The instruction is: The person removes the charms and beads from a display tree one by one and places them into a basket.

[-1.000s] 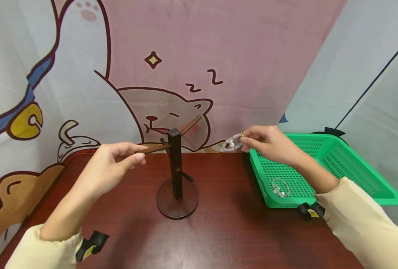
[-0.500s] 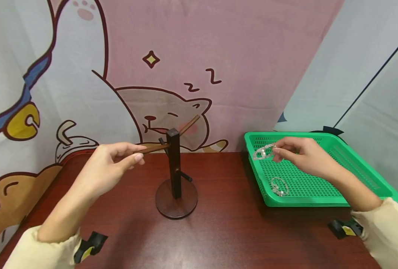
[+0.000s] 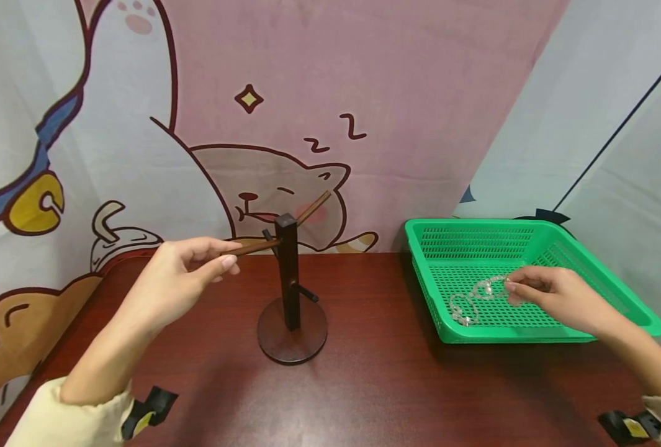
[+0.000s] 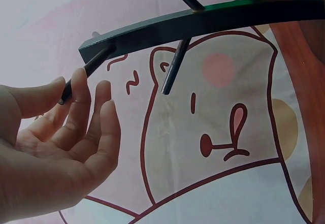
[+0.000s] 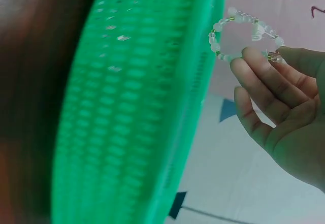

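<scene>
On the left, my left hand pinches one upper peg of a dark wooden jewellery stand between thumb and forefinger. The stand is upright on a round base, and its other pegs carry nothing. Over the green basket, my right hand pinches a bracelet of clear and whitish beads at one end. Thumb and fingertips hold it by a small gold-toned part, and the loop hangs free in the right wrist view. A second clear beaded bracelet lies on the basket floor, at its near left corner.
The dark red table runs under the stand and basket. Behind them hangs a cloth backdrop with cartoon cats. The basket's raised rim stands between the right hand and the stand.
My right hand has carried the bracelet rightward and down, from beside the stand to inside the basket's outline. My left hand keeps its pinch on the peg; the view has shifted slightly.
</scene>
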Demonstrator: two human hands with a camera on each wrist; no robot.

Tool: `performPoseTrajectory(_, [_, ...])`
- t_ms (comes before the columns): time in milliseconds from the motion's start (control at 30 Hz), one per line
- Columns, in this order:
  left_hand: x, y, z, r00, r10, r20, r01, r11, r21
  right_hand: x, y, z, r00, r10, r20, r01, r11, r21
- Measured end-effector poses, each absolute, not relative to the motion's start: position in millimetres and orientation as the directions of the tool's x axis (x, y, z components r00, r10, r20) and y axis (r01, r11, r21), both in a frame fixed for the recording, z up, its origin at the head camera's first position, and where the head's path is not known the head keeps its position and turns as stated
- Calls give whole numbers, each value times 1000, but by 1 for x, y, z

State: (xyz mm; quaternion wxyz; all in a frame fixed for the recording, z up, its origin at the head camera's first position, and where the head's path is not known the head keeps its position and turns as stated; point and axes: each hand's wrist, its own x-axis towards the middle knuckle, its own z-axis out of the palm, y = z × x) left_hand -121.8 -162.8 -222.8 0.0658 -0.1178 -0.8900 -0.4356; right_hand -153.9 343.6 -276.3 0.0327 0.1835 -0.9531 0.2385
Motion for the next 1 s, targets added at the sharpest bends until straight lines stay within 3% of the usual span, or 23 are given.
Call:
performPoseTrajectory(367, [-122, -162, -225, -966, 159, 203, 257, 561, 787, -146, 360, -296, -955, -289, 72, -288, 832, -474])
performPoseTrajectory(1000, [-123, -166, -220, -955, 224, 195, 293, 611, 735, -151, 358, -293, -940, -332, 80, -327, 805, -494])
